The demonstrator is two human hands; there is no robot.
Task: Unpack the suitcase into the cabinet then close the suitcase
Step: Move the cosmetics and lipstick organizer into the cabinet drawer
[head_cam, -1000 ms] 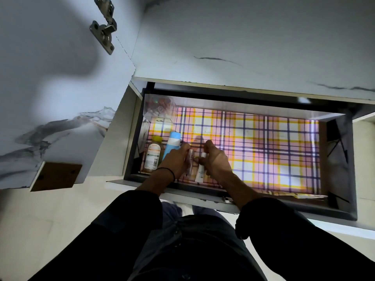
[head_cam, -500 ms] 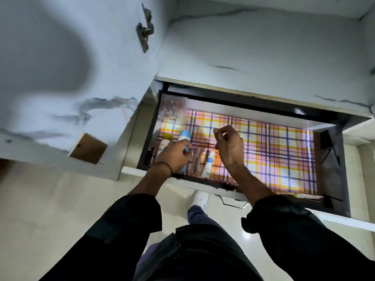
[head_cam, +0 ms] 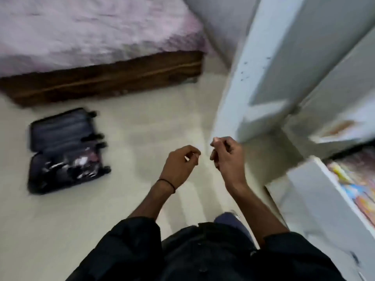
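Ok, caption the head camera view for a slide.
Left hand and right hand empty; open suitcase on floor near bed, cabinet at right.

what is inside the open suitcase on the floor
The suitcase lies open. Its near half holds a jumble of dark and pale items, too blurred to name. The far half shows only dark lining; anything under it or beneath the jumble is hidden.

You have open cream floor (head_cam: 142,134) between you and the open black hard-shell suitcase (head_cam: 65,151); the white cabinet door (head_cam: 253,78) stands just beside your right hand (head_cam: 227,157).
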